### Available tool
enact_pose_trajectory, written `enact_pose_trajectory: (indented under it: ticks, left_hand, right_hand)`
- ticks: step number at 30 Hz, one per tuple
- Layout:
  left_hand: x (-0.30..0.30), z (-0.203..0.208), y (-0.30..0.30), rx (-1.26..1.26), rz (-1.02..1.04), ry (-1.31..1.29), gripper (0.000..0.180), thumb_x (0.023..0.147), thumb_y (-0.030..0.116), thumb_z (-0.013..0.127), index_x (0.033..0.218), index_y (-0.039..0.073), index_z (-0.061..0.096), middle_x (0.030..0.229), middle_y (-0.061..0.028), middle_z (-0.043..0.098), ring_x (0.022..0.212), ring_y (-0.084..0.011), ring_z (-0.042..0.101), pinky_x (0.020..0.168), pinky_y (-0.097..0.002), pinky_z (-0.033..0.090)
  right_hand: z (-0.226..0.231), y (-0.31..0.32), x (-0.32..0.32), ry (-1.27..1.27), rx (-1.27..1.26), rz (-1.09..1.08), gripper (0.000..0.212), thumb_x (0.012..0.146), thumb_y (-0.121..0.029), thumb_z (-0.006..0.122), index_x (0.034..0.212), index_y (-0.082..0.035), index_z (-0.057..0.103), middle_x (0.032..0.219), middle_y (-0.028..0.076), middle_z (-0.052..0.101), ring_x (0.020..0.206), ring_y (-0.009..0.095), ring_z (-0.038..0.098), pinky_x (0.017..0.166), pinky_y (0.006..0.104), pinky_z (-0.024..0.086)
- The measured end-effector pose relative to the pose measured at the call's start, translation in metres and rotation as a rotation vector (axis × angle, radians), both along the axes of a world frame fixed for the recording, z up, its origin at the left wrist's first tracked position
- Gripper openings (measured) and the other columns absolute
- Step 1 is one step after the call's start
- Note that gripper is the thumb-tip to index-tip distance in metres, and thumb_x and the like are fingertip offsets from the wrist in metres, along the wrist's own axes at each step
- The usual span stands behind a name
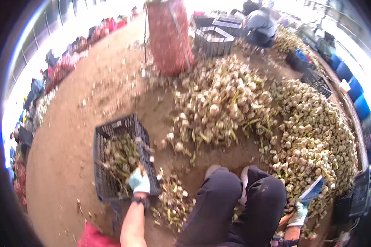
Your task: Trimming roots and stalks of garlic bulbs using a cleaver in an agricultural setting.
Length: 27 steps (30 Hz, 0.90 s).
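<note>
My left hand (pixel 139 182), in a pale glove, is over the near right side of a black plastic crate (pixel 147 158). Its fingers look curled round something small and brownish that I cannot make out. Inside the crate lie stems and trimmings (pixel 121 158) of garlic. Beside my right knee, my gloved right hand (pixel 298 215) is closed on a cutting tool (pixel 313 191) with a flat, blue-shining blade and what looks like an orange handle. Its blade is over the edge of a large heap of garlic bulbs (pixel 313 152). Blur hides finer detail of the tool.
Another garlic pile (pixel 226 107) lies ahead, and scattered garlic bits (pixel 173 201) lie between crate and legs. A full red mesh sack (pixel 169 39) and dark crates (pixel 213 45) stand beyond. A crouching person (pixel 259 26) is at the back. Blue barrels (pixel 362 108) line the right side.
</note>
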State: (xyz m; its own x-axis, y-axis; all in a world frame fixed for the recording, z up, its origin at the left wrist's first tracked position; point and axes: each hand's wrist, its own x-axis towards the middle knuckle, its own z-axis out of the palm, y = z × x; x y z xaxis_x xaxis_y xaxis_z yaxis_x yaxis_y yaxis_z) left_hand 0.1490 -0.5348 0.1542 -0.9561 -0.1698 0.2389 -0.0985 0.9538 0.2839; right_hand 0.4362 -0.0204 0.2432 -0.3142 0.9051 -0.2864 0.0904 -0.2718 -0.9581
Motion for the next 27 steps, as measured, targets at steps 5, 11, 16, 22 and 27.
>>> enact_pose_trajectory:
  ticks: [5, 11, 16, 22, 27]
  left_hand:
    - [-0.024, -0.001, 0.044, -0.322, 0.143, -0.096, 0.048, 0.072, 0.017, 0.059, 0.117, 0.004, 0.049, 0.116, -0.0174, 0.053, 0.103, -0.0342, 0.052, 0.083, -0.0437, 0.044]
    - [-0.059, -0.067, 0.173, -0.026, -0.003, -0.481, 0.061, 0.080, 0.039, 0.051, 0.129, 0.005, 0.036, 0.138, -0.0219, 0.029, 0.125, -0.0379, 0.031, 0.101, -0.0497, 0.029]
    - [-0.136, -0.186, 0.114, -0.242, 0.264, -0.588, 0.064, 0.084, 0.044, 0.044, 0.133, 0.004, 0.032, 0.139, -0.0216, 0.026, 0.129, -0.0380, 0.023, 0.102, -0.0540, 0.020]
    - [-0.179, -0.239, 0.131, -0.360, 0.412, -0.587, 0.069, 0.084, 0.055, 0.038, 0.135, 0.009, 0.033, 0.143, -0.0205, 0.018, 0.133, -0.0370, 0.015, 0.104, -0.0528, 0.016]
    - [-0.151, -0.222, 0.150, -0.328, 0.260, -0.662, 0.076, 0.082, 0.054, 0.041, 0.136, 0.003, 0.025, 0.142, -0.0243, 0.016, 0.132, -0.0399, 0.014, 0.104, -0.0559, 0.013]
  right_hand:
    - [0.017, 0.059, -0.050, -0.144, 0.067, -0.032, 0.022, 0.075, -0.024, 0.066, 0.077, -0.003, 0.058, 0.063, 0.005, 0.056, 0.044, 0.016, 0.050, 0.041, 0.0258, 0.041]
    - [-0.013, 0.114, -0.090, -0.297, 0.174, -0.002, 0.029, 0.075, -0.027, 0.068, 0.091, -0.006, 0.059, 0.071, 0.002, 0.058, 0.054, 0.014, 0.054, 0.046, 0.0262, 0.044]
    - [0.003, 0.091, -0.145, -0.387, 0.166, 0.027, 0.026, 0.079, -0.029, 0.065, 0.090, -0.006, 0.059, 0.071, 0.003, 0.058, 0.053, 0.013, 0.054, 0.045, 0.0252, 0.045]
    - [0.014, 0.136, -0.131, -0.462, 0.110, 0.121, 0.024, 0.082, -0.027, 0.063, 0.097, -0.009, 0.056, 0.071, -0.003, 0.056, 0.051, 0.005, 0.047, 0.044, 0.0187, 0.040]
    - [0.010, 0.168, -0.143, -0.398, 0.016, 0.270, 0.036, 0.083, -0.029, 0.059, 0.106, -0.002, 0.056, 0.094, 0.007, 0.060, 0.078, 0.016, 0.058, 0.067, 0.0273, 0.046]
